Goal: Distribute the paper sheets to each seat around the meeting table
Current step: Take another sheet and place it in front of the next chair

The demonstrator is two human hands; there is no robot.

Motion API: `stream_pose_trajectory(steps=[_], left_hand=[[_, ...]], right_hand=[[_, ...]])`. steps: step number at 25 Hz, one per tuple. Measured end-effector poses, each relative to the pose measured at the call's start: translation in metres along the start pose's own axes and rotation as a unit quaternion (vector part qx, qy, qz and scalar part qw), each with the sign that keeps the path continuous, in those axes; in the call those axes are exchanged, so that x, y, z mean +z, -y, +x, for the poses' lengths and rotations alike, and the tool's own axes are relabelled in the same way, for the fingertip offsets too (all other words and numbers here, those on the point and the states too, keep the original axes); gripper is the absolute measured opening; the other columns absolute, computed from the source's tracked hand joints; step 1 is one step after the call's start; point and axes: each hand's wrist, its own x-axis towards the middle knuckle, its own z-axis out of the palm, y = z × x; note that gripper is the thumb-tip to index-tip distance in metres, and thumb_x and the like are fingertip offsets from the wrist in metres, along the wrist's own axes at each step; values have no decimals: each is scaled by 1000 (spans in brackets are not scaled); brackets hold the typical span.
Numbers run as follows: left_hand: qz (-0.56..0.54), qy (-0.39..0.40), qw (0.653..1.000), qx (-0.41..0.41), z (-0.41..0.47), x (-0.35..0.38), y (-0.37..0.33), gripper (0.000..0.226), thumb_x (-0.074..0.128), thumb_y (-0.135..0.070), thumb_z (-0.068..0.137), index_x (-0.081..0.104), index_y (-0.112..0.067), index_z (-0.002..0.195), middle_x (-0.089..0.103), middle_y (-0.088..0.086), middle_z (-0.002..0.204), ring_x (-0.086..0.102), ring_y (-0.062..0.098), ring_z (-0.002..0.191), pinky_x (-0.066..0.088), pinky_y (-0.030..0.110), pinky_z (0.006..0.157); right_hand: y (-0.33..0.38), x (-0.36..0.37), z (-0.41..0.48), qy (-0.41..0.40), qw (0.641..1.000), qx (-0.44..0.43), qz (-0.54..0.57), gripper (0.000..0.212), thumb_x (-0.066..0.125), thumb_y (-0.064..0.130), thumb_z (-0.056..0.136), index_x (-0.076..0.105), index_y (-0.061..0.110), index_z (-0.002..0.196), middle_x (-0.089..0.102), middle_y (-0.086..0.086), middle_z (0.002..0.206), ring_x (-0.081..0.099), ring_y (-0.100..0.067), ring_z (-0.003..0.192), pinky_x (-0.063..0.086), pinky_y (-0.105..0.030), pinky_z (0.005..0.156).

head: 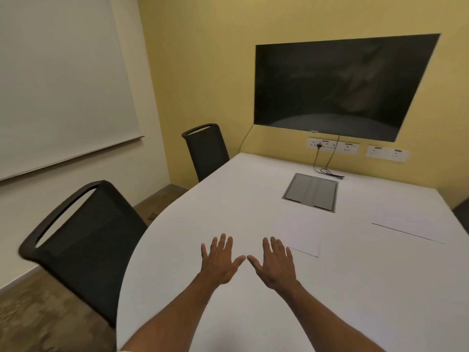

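Spreading wide over the white rounded meeting table (177, 250), the left hand (220, 262) and right hand (275, 265) hold nothing. A white paper sheet (299, 229) lies just beside the right hand, and a second sheet (418, 219) lies near the right edge. Next, probably: sheets for the black mesh chairs (83, 237) along the left edge.

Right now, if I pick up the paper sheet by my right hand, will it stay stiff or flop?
The paper sheet lies flat and thin on the table, so it will likely flop if lifted by one edge. It looks light and probably slides easily on that smooth top.
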Motion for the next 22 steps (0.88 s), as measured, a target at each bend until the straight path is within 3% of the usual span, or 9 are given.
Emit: stream_pose_trajectory(steps=[12,22], left_hand=[[24,44,981,188,97,-1,-12,75,17,-64,92,0,-22,152,-7,2,162,-6,25,149,-7,54,116],[15,59,970,236,140,13,-45,75,18,-64,92,-1,-22,152,-8,3,161,-6,26,149,-7,54,116]], right_hand=[[-7,-4,39,-29,981,191,5,81,21,67,91,5,17,153,1,-8,162,-1,-24,150,0,-44,121],[-37,-2,66,-24,967,253,-5,81,22,66,91,3,18,153,-1,-7,162,-2,-24,150,-1,-44,120]])
